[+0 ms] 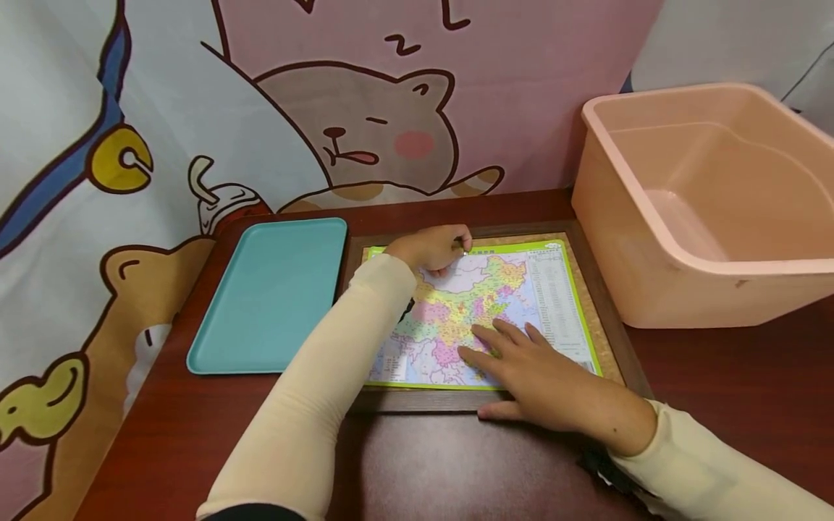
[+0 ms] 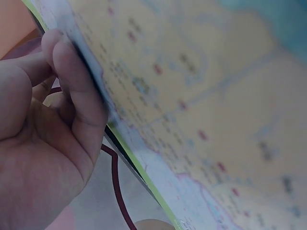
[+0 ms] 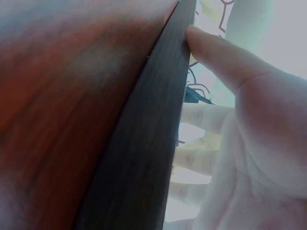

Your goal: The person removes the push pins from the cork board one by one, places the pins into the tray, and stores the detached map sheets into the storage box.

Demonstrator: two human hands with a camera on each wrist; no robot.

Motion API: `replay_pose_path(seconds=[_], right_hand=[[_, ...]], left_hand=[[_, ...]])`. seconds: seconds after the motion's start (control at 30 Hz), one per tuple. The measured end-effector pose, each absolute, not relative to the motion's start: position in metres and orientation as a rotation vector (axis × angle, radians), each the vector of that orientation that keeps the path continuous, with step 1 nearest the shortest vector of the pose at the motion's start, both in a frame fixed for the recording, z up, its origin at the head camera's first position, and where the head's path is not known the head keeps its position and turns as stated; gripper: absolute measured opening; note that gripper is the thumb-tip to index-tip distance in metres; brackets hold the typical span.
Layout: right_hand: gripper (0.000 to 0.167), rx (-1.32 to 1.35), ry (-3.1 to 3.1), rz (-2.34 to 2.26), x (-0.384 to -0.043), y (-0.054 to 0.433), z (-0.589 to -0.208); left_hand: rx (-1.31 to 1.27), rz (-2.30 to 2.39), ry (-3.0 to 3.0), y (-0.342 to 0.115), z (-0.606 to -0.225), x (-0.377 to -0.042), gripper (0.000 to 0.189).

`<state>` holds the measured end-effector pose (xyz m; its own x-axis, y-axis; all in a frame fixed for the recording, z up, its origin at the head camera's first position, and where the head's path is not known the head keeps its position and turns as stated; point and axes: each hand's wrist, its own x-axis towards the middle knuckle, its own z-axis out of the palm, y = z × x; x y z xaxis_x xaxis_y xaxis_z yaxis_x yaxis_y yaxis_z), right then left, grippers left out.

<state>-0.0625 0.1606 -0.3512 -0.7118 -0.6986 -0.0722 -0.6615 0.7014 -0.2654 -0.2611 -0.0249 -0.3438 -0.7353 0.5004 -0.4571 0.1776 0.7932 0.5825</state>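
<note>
A colourful printed map (image 1: 485,286) with a lime-green border lies on a cork board (image 1: 611,365) in a dark wooden frame (image 1: 423,401). At the map's top edge, my left hand (image 1: 426,248) pinches a small dark thing (image 1: 459,242), too small to make out. Curled fingers show beside the map's edge in the left wrist view, where the pinched thing is hidden. My right hand (image 1: 537,380) rests with spread fingers on the lower right of the map. Its thumb (image 3: 211,45) touches the frame's near edge in the right wrist view.
Left of the board, a teal tray (image 1: 274,297) lies on the reddish-brown table (image 1: 163,441). A large pink plastic tub (image 1: 651,239) stands at the right, close to the frame. Behind the table hangs a cartoon-printed cloth (image 1: 541,94).
</note>
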Motion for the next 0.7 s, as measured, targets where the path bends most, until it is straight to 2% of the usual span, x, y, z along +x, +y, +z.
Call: replay_pose_path(seconds=[0.7], right_hand=[[0.072, -1.108, 2.739, -0.313, -0.0635, 0.1599, -0.3519]], left_hand=[[0.519, 0.776, 2.335, -0.0256, -0.3419, -0.2569, 0.012]])
